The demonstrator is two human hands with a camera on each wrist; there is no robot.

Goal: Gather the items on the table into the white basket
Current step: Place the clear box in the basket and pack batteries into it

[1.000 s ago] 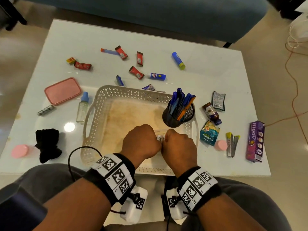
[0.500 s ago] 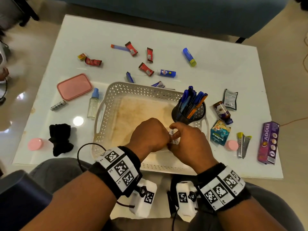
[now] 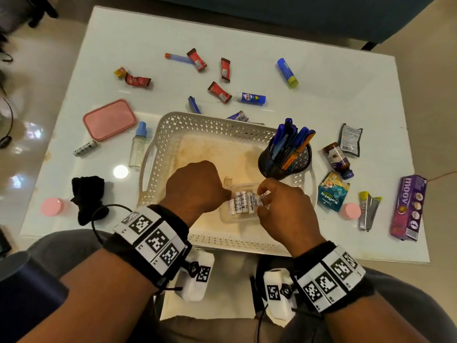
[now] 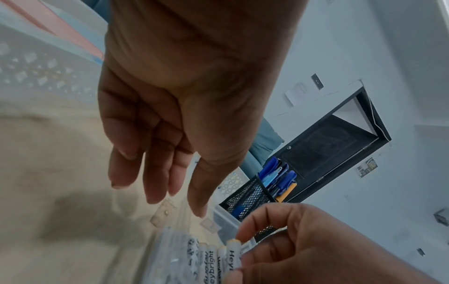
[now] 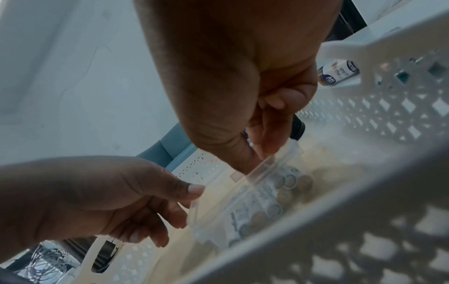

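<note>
The right hand point(image 3: 284, 209) pinches one white battery point(image 4: 233, 255) between its fingers point(image 4: 257, 226) at the clear case point(image 5: 245, 194) of batteries lying in the white basket point(image 3: 158, 154). The left hand point(image 3: 195, 186) hovers beside it, its fingers point(image 4: 150, 176) relaxed and straight. Loose items dot the surface point(image 3: 333, 100).

Home living room: low white table point(image 3: 346, 100), blue sofa point(image 3: 272, 18) along its far edge, tiled floor point(image 3: 37, 78); candy wrappers point(image 3: 219, 92), pen holder point(image 3: 284, 159), medicine bottle point(image 3: 337, 160) scattered on table.
</note>
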